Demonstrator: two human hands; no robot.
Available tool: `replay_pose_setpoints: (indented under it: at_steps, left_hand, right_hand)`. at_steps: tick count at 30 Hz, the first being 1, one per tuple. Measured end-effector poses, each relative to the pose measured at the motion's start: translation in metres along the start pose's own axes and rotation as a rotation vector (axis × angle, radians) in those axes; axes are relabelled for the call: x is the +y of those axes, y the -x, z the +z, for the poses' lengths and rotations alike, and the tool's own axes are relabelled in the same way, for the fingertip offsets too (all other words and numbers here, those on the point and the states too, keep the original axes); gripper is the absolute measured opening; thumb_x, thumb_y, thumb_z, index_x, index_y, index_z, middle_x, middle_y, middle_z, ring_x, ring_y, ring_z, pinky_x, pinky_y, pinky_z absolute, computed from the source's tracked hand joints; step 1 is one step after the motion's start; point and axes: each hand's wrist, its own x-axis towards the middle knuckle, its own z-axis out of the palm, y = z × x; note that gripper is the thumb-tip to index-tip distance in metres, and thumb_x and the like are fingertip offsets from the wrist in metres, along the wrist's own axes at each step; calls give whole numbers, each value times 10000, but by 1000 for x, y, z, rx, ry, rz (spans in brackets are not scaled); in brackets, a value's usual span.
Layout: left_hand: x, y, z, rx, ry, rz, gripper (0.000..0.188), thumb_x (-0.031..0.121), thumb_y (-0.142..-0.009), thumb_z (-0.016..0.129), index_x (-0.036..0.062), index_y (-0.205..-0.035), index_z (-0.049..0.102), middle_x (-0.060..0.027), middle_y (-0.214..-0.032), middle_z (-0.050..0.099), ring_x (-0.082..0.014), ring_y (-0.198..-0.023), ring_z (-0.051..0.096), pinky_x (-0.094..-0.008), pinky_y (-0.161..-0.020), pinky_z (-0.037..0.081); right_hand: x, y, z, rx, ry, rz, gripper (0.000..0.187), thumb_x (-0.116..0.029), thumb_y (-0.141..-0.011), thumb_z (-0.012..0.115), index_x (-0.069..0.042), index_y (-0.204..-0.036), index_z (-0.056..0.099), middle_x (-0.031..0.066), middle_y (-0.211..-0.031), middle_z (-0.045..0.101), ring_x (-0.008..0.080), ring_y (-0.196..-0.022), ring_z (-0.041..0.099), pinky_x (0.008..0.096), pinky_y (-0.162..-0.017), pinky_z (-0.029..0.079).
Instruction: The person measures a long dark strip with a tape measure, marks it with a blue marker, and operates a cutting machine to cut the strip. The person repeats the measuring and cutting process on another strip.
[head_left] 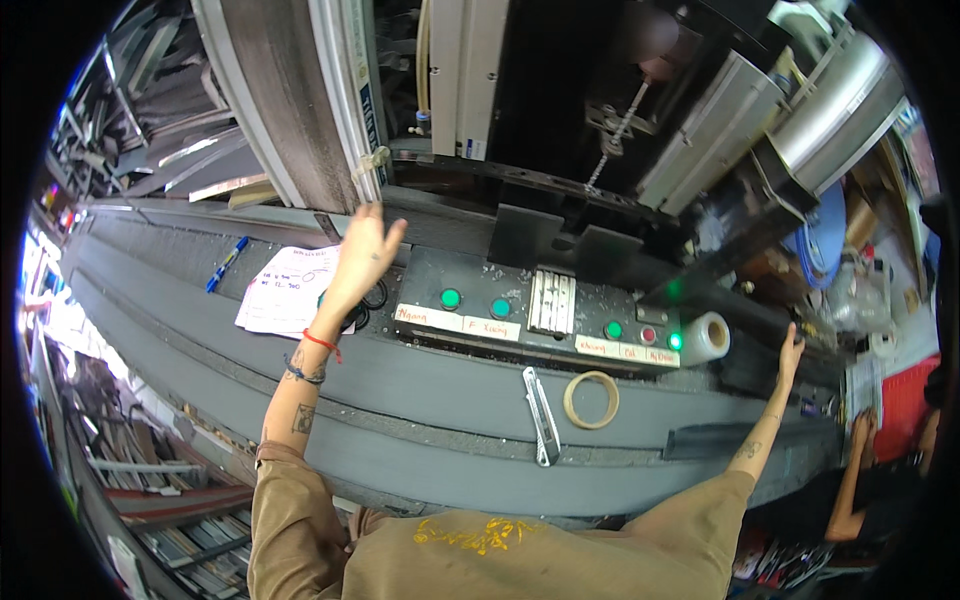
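Note:
My left hand (370,250) reaches forward with fingers stretched and thumb apart, its fingertips at the lower end of an upright silver rail (350,110). Whether they touch the rail I cannot tell. Below that wrist lie handwritten paper sheets (285,295) and, partly hidden, a dark coil (373,298). Far to the right, my right hand (790,352) is closed beside a dark bar (755,355); what its fingers hold, if anything, is too small to make out. Between the hands stands a black control box (440,275) with green buttons, a red one and handwritten labels.
A box cutter (542,415) and a tape roll (568,402) lie on the grey bench (440,430). A blue pen (228,264) is left of the papers. A white film roll (708,337) stands beside the control box. Metal offcuts (150,120) are heaped far left. Another person's arm (850,475) shows at right.

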Motion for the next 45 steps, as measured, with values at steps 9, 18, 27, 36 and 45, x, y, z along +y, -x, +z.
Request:
replay_pose_setpoints:
  at_steps: [9, 18, 27, 36, 45]
  left_hand:
    - [66, 17, 60, -265, 1016, -263, 634, 8, -844, 558, -4, -1395, 243, -176, -1391, 349, -289, -1269, 406, -380, -1055, 356]
    - [82, 14, 59, -462, 1025, -212, 523, 17, -910, 506, -28, -1381, 285, -192, -1370, 370, -306, -1324, 374, -404, -1094, 332]
    - [81, 12, 53, -423, 912, -107, 456, 49, -915, 502, -70, -1342, 396, -179, -1282, 452, -306, -1214, 482, -358, -1038, 389]
    - [84, 15, 58, -379, 939, -100, 443, 94, -896, 524, -86, -1296, 459, -213, -1235, 495, -352, -1173, 504, -374, -995, 390]
    - [83, 9, 56, -376, 930, -100, 411, 92, -889, 527, -88, -1257, 497, -194, -1186, 528, -348, -1133, 533, -374, -959, 411]
  right_hand:
    - [-27, -28, 24, -267, -398, 393, 1187, -716, -718, 614, -106, -1498, -41, 172, -1392, 394, 292, -866, 587, 370, -671, 495]
    - [-24, -61, 78, 53, -313, 449, 1024, -591, -742, 662, -64, -1433, 121, 183, -1372, 387, 337, -1127, 480, 498, -790, 460]
    - [-19, -78, 98, 138, -281, 468, 1009, -588, -738, 665, -70, -1427, 140, 181, -1369, 390, 336, -1125, 480, 505, -803, 448]
    - [-34, -83, 105, 169, -256, 479, 994, -585, -735, 668, -77, -1421, 159, 179, -1366, 392, 335, -1122, 481, 513, -815, 436]
    - [-46, -85, 111, 178, -231, 485, 980, -582, -731, 671, -84, -1415, 178, 177, -1363, 395, 334, -1120, 481, 521, -828, 424]
